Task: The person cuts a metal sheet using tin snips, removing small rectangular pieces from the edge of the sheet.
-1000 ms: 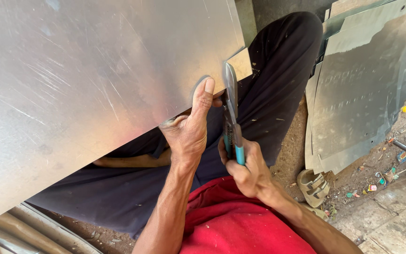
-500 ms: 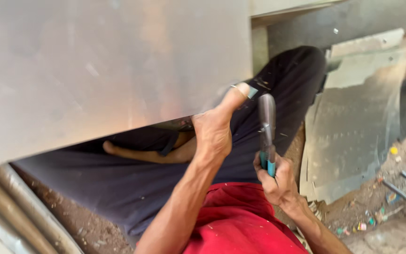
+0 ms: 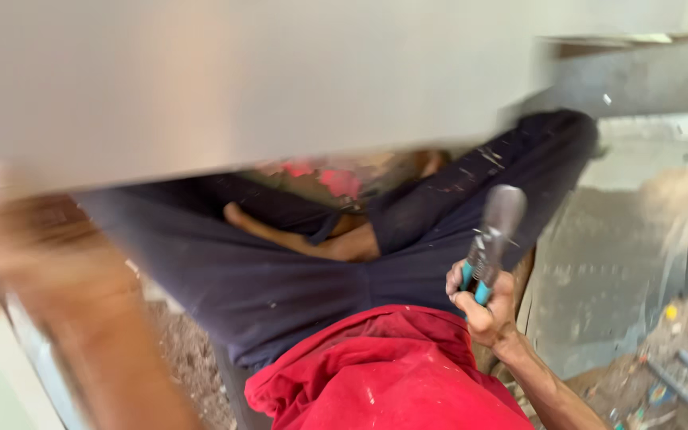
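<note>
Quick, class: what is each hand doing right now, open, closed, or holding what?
Left hand: out of view; only a blurred forearm shows, so cannot be told.
Right hand: closed, holding snips by the blue handles.

Single view only, head-mounted, so nothing shared with a second view. Looks steeply down from above the wearer's own chest onto the lap. Nearest at bottom centre: red shirt. Just beyond: dark trousers over crossed legs, filling mid-frame. Sits very close to the work: large metal sheet spans the whole upper half, cropped at top and left. Right hand with blue-handled snips at centre right, sharp. Left arm sweeps across near left, heavily motion-blurred. Far right: further sheet metal on dirt ground with scraps. Slight overall blur.
</note>
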